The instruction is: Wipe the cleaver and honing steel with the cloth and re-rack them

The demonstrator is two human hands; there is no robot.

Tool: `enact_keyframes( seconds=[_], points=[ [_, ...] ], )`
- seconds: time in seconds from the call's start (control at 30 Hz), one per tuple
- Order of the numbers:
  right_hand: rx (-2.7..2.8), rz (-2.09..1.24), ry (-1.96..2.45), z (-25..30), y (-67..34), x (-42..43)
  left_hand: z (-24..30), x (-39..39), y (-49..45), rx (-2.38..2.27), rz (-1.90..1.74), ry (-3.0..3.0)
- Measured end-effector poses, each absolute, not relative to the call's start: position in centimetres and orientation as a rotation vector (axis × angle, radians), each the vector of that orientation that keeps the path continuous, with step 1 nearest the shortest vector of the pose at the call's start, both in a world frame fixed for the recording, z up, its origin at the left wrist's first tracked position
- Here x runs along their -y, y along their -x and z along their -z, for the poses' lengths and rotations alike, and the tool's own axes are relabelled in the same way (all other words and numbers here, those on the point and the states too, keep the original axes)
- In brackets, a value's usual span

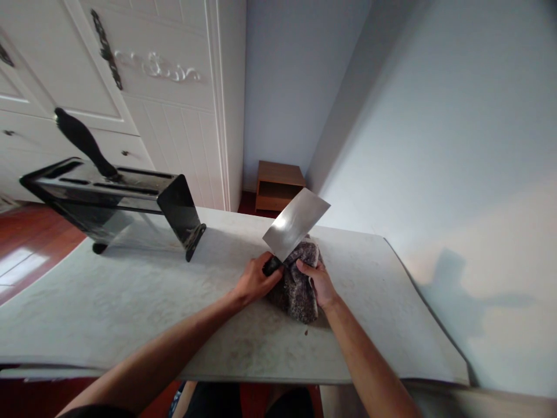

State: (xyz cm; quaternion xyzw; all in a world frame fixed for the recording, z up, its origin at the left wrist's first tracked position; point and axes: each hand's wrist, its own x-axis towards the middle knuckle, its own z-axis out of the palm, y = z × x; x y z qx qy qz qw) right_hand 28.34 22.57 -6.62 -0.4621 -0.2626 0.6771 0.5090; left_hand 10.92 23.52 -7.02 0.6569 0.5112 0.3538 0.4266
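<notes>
My left hand (256, 280) is closed round the black handle of a cleaver (295, 224), whose broad steel blade tilts up and away to the right. My right hand (319, 281) grips a dark grey fuzzy cloth (297, 293) bunched on the table, pressed against the lower part of the blade near the handle. Both hands sit close together at the middle of the white table (130, 302).
A black knife block (113, 200) stands at the table's back left, one black-handled knife (82, 141) sticking out of it. White cabinet doors (165, 87) rise behind. A small wooden nightstand (278, 184) sits in the far corner. A pale wall runs along the right.
</notes>
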Motion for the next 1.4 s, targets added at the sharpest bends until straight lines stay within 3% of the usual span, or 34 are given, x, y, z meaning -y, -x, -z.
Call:
enact_keyframes(
  seconds=[0.17, 0.33, 0.7, 1.1, 1.4],
  points=[
    [0.584, -1.614, 1.091, 6.7, -28.2, -22.8, 7.1, -24.0, -10.7, -1.307, -0.938, -1.54],
    [0.597, -1.387, 1.123, 7.1, -28.2, -23.1, 7.5, -24.2, -10.8, -1.508, -0.888, -1.642],
    [1.489, -0.645, 1.278, 9.0, -27.6, -22.8, 7.0, -23.8, -10.4, -1.689, -0.424, -2.087],
    [1.352, -0.376, 1.343, 9.0, -27.2, -22.8, 6.0, -23.0, -10.6, -1.628, -0.282, -2.294],
    [1.367, -0.488, 1.473, 8.7, -27.2, -23.0, 6.4, -23.0, -10.2, -1.61, -0.237, -2.343]
  ],
)
